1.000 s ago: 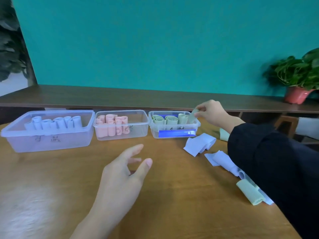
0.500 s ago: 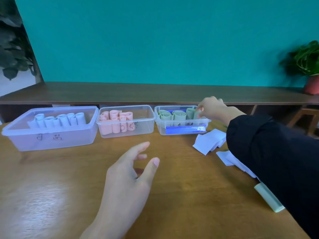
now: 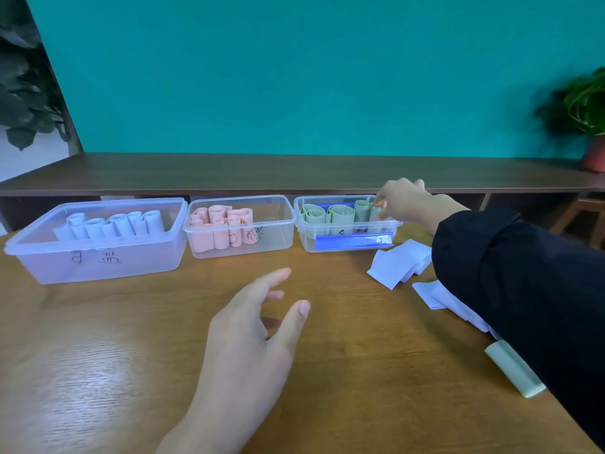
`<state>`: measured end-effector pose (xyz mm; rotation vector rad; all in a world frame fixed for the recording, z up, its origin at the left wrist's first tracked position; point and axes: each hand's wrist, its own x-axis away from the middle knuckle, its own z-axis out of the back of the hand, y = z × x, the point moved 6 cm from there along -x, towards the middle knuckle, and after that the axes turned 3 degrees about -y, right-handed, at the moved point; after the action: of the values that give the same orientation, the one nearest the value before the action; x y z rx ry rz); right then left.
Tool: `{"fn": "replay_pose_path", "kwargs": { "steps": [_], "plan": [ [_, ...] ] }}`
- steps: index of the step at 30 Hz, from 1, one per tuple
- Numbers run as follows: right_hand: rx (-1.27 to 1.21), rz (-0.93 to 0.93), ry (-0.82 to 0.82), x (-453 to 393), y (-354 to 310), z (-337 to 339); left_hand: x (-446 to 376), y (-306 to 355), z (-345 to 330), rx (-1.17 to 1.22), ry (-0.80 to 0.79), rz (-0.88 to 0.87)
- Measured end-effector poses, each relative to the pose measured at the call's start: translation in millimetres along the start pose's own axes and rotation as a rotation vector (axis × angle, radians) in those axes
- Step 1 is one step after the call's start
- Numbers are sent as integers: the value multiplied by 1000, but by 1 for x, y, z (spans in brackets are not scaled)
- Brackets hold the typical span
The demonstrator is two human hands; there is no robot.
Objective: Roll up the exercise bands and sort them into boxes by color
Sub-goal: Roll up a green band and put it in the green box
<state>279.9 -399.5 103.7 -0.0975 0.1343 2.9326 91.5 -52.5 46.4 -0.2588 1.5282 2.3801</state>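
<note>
Right hand (image 3: 404, 201): I see its curled fingers pinch a rolled green band (image 3: 375, 213) at the right end of the clear plastic green box (image 3: 347, 239)
Left hand (image 3: 252, 335): I see it hover over the glossy wooden table (image 3: 98, 355), fingers loosely spread, holding nothing
Pink box (image 3: 268, 237): stubby upright rolls
Lilac box (image 3: 95, 257): frosted, pale tubes
Loose bands: flat folded lilac pieces (image 3: 397, 265) and one green strip (image 3: 514, 368) beside the dark sleeve (image 3: 523, 283)

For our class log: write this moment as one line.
right hand: placing green roll in green box | left hand: open, idle | unrolled bands: remain
</note>
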Motion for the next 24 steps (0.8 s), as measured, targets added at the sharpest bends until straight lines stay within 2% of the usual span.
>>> {"fn": "replay_pose_path", "kwargs": {
  "steps": [5,11,14,18,22,24],
  "plan": [
    [-89,23,15,11,3,12,2,2,-1,-11,-13,-18],
    [-200,73,191,68,1,39,5,0,0,-28,-15,-32],
    [-280,101,212,107,-6,34,12,-3,2,-38,-27,-34],
    [-286,118,106,147,-24,2,26,-3,0,-84,-86,-43],
    [-299,56,-58,166,-35,-37,38,-2,4,-100,-99,-60],
    [-292,29,-47,171,-37,-47,43,-1,9,-97,-95,-65]
  ]
}}
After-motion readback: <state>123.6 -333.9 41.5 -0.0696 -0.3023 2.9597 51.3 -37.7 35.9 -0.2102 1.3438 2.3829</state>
